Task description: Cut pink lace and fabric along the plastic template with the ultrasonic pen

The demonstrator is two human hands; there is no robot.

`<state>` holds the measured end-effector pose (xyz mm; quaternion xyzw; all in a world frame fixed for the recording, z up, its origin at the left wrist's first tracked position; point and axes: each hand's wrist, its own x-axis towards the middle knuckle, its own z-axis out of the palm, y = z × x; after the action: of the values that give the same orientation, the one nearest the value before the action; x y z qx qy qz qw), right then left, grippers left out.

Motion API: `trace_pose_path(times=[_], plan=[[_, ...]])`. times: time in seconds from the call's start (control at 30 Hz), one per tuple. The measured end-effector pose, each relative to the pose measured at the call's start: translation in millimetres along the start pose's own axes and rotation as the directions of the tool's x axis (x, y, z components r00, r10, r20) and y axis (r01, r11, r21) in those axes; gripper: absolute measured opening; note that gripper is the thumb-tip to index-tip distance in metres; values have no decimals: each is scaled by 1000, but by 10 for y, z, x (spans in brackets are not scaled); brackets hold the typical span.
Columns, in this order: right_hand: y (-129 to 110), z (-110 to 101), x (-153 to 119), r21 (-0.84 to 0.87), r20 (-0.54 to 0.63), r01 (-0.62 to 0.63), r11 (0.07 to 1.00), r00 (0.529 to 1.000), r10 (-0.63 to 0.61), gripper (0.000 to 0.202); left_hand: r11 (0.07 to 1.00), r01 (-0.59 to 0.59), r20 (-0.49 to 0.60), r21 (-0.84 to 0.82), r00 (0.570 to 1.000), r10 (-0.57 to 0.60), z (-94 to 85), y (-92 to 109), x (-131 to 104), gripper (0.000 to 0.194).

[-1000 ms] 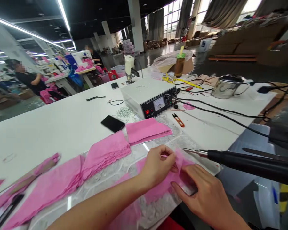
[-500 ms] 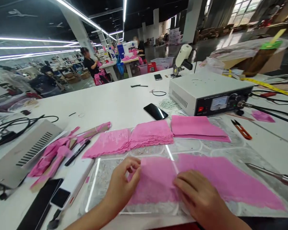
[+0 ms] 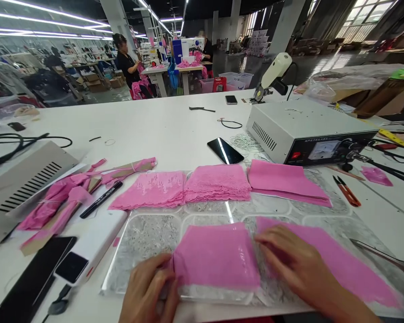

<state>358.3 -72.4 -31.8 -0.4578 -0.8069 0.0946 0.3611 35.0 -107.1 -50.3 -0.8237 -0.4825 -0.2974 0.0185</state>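
Note:
A smooth pink fabric piece lies flat on a clear-topped grey mat near the front edge. My left hand is at its left edge, fingers pinched together there; whether cloth is between them is hidden. At the right, my right hand rests with bent fingers over the left end of a longer pink piece, its fingertips close together. Behind them are a lace stack, a second lace stack and a folded smooth pink stack.
A grey control box stands at the back right, another box at the left. Around are a phone, orange snips, a metal-tipped tool, a marker and a power bank. A person works in the distance.
My left hand has moved down and left to the near piece's left edge. My right hand has shifted right, off that piece. The near piece now shows uncovered, and the view has shifted.

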Motion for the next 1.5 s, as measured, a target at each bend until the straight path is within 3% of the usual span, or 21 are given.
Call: trace_pose_path(times=[0.07,0.17,0.27,0.37,0.47,0.6,0.9,1.03,1.17,1.5], plan=[[108,16,48,-32,-19,-52,998,999,51,13,999,-30,18,-19,999,30,-19,-28,40,24],[185,98,123,-65,60,-87,994,994,91,13,985,-171,66,-27,983,173,-5,-70,116,38],[192,163,169,-112,153,-121,986,979,137,15,947,-322,137,19,939,316,17,-113,181,35],[193,172,176,-157,188,-138,978,968,167,17,914,-399,229,70,898,375,23,-163,204,32],[195,149,187,-199,197,-147,969,963,186,18,899,-429,197,92,893,406,61,-217,179,29],[175,155,254,-211,202,-138,968,962,182,17,892,-441,83,96,897,434,143,-269,132,30],[128,182,313,-197,181,-147,969,966,183,16,896,-437,39,78,900,435,87,-300,138,28],[41,165,185,-136,144,-36,990,988,56,20,915,-395,132,83,914,383,46,-202,243,35],[-11,215,47,-134,116,48,990,993,-32,21,887,-448,304,111,865,399,10,-121,351,39],[-10,220,21,-145,57,54,988,997,-46,19,910,-393,253,133,901,352,57,-202,224,40]])
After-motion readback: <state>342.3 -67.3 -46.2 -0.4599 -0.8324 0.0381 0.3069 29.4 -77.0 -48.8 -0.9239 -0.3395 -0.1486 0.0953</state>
